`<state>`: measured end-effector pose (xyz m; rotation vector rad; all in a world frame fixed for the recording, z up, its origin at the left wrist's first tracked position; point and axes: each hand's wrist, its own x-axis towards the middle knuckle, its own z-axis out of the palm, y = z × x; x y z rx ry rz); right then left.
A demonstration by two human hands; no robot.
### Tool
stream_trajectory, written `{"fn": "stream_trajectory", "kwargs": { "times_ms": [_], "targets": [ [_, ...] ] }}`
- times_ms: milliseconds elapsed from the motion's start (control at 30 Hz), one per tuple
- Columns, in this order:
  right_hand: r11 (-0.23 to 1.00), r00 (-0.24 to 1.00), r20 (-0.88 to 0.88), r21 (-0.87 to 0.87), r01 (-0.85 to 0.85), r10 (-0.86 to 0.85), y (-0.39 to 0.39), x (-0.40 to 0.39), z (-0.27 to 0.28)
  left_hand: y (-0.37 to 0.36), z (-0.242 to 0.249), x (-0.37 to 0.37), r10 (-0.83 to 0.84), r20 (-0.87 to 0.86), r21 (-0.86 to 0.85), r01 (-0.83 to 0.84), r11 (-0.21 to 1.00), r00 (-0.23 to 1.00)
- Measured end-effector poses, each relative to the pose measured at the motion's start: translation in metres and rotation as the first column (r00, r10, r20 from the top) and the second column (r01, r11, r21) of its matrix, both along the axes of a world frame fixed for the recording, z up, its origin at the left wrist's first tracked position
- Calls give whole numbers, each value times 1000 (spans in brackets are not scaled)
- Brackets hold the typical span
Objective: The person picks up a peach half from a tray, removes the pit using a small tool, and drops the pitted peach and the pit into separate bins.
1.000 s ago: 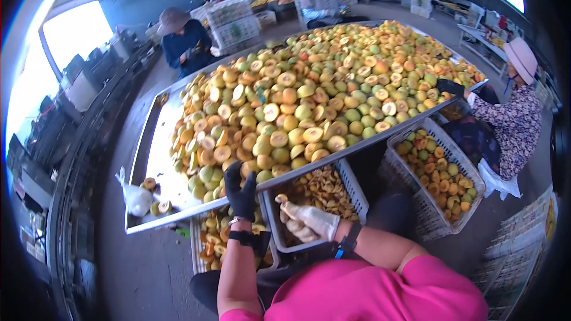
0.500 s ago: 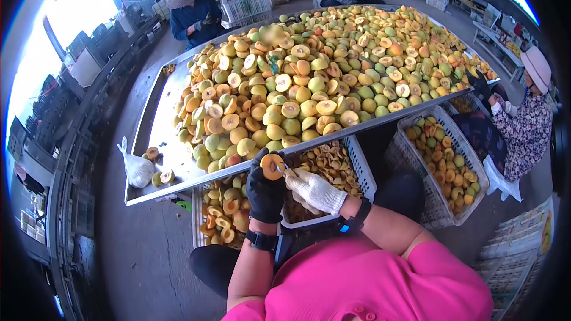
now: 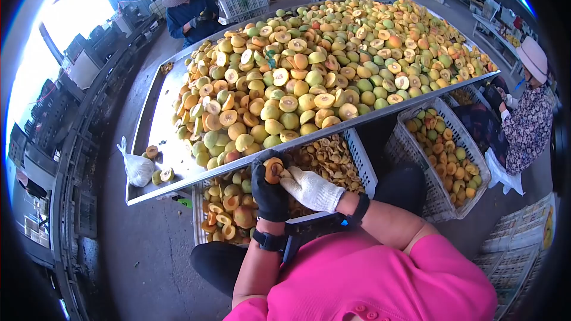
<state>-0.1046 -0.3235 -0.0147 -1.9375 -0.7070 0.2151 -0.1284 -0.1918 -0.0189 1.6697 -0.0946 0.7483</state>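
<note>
Head view: the left hand (image 3: 269, 195), in a black glove, is clamped around a halved fruit (image 3: 273, 169), its cut face towards the camera, near the edge of a metal table (image 3: 160, 172) heaped with fruit (image 3: 285, 95), much of it cut. The right hand (image 3: 315, 191), in a white knitted glove, meets it with fingertips at the fruit's side; whether those bent fingers also grip something, I cannot tell. Lower down, a crate (image 3: 198, 217) of cut fruit stands beside a pale bin (image 3: 361, 163) of smaller pieces.
</note>
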Motion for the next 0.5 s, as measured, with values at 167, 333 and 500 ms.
{"fn": "stream_trajectory", "kwargs": {
  "times_ms": [167,333,500],
  "targets": [
    [998,999,8,32,-49,49,2,-3,-9,-2,-15,4,287,44,143,-290,946,957],
    [986,974,153,-19,-167,168,-3,-6,-16,3,6,5,-329,-102,-849,90,521,939],
    [970,917,329,14,-243,225,-5,-4,-13,16,3,-2,-184,-254,-329,94,940,950]
  ]
}}
